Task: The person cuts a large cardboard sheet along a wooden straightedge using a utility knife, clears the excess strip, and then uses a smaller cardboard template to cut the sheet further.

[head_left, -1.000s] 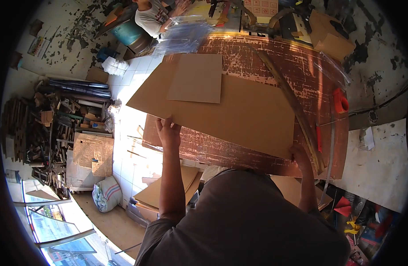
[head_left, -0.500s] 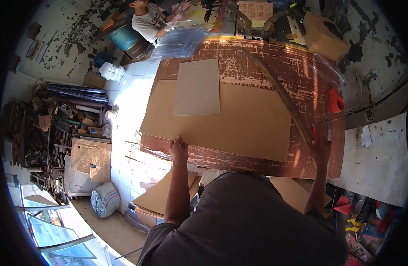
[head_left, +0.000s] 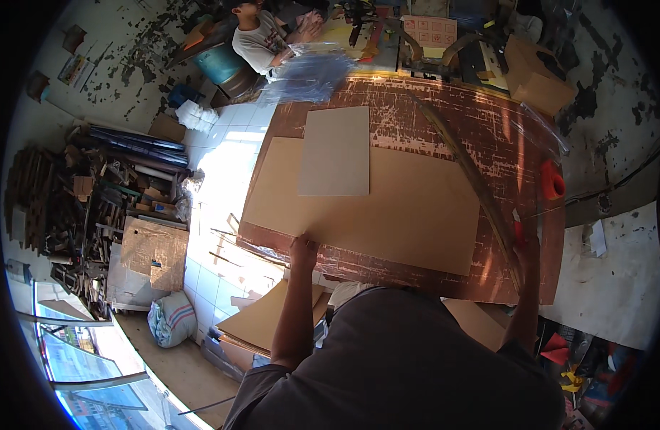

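A large brown cardboard sheet point(head_left: 409, 208) lies on the worn red-brown table point(head_left: 387, 107), and a smaller grey-beige board point(head_left: 335, 154) rests on top toward its far left. My left hand point(head_left: 304, 249) is closed at the sheet's near edge, left of its middle; some of the fingers are hidden. At the table's right side, my right hand point(head_left: 528, 252) is closed around a red-handled cutter knife point(head_left: 518, 228), its pale tip pointing away from me. Beside that hand runs a long wooden strip point(head_left: 467, 172), lying slantwise along the sheet's right side.
An orange-red tape roll point(head_left: 553, 180) sits at the table's right edge. Beyond the table are a cardboard box point(head_left: 536, 75) and a person point(head_left: 260, 44) near clear plastic sheets point(head_left: 308, 75). More brown sheets point(head_left: 269, 315) are stacked below the near edge; scrap wood point(head_left: 93, 208) piles up left.
The whole view has shifted, so the table and sheets appear slightly farther right and lower. My left fingers look more tucked at the sheet's edge. My right hand still holds the knife.
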`<state>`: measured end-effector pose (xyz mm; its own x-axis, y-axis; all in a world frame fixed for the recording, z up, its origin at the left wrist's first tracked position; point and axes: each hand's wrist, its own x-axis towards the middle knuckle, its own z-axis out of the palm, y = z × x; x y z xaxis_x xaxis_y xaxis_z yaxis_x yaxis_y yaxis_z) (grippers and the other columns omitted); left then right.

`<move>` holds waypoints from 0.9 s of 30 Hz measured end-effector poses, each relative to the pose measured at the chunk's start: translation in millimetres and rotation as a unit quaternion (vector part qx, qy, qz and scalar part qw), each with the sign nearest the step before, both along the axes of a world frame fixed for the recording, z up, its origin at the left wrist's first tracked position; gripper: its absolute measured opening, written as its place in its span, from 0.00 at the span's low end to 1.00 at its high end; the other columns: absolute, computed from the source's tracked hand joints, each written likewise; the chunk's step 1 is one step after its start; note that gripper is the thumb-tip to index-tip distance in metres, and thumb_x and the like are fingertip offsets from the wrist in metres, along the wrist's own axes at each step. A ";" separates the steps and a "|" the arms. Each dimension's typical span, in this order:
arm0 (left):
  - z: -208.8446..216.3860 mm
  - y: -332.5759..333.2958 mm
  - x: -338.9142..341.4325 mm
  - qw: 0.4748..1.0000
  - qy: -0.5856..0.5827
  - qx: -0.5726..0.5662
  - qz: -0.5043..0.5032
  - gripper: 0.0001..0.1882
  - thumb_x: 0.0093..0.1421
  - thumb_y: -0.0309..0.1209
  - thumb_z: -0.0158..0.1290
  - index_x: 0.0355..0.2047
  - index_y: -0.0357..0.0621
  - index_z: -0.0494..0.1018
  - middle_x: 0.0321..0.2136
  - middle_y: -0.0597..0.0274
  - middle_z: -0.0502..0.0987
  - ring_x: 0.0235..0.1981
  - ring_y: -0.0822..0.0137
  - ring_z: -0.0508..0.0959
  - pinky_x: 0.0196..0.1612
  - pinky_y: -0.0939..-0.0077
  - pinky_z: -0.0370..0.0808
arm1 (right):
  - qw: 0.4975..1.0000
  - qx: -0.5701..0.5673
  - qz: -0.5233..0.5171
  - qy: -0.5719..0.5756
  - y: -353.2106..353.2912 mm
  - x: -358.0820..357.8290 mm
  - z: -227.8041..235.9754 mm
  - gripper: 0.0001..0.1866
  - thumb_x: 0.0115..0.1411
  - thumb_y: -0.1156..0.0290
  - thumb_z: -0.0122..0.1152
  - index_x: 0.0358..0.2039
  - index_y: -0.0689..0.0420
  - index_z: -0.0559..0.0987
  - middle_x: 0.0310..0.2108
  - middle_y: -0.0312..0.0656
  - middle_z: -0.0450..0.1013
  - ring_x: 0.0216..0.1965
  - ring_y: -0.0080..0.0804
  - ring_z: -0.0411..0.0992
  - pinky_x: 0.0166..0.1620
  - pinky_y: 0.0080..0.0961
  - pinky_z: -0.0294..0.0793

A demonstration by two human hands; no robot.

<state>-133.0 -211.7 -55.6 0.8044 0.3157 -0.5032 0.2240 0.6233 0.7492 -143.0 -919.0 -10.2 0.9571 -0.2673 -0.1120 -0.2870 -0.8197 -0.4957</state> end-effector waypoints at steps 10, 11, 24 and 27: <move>-7.7 -3.9 -3.4 0.999 -0.020 -0.049 -0.004 0.09 0.68 0.25 0.48 0.47 0.45 0.72 0.41 0.60 0.78 0.42 0.63 0.81 0.40 0.68 0.81 | 0.989 -0.124 -0.062 -0.056 68.6 -24.0 9.4 0.40 0.45 0.60 0.77 0.56 0.64 0.72 0.52 0.56 0.72 0.56 0.50 0.70 0.57 0.39 0.69; -8.4 -3.9 -3.5 0.998 -0.028 -0.050 -0.001 0.09 0.68 0.26 0.48 0.47 0.46 0.72 0.40 0.61 0.79 0.41 0.64 0.81 0.39 0.68 0.80 | 0.990 -0.100 -0.062 -0.081 72.5 -23.6 13.6 0.39 0.44 0.62 0.78 0.55 0.64 0.72 0.52 0.55 0.72 0.56 0.48 0.71 0.56 0.39 0.69; 10.6 -12.8 -6.8 0.998 -0.031 -0.049 0.014 0.08 0.69 0.29 0.49 0.45 0.44 0.74 0.36 0.63 0.79 0.35 0.66 0.80 0.32 0.70 0.76 | 0.993 0.089 -0.059 -0.040 111.7 -9.9 93.6 0.41 0.40 0.66 0.80 0.56 0.63 0.72 0.48 0.49 0.75 0.50 0.43 0.74 0.54 0.40 0.70; 16.1 -17.2 -7.2 0.998 -0.026 -0.060 0.010 0.09 0.69 0.29 0.49 0.46 0.41 0.75 0.36 0.63 0.79 0.35 0.66 0.80 0.32 0.70 0.76 | 0.995 0.014 -0.099 0.023 110.5 -15.7 85.0 0.45 0.44 0.65 0.79 0.62 0.63 0.68 0.56 0.49 0.71 0.58 0.41 0.70 0.60 0.39 0.67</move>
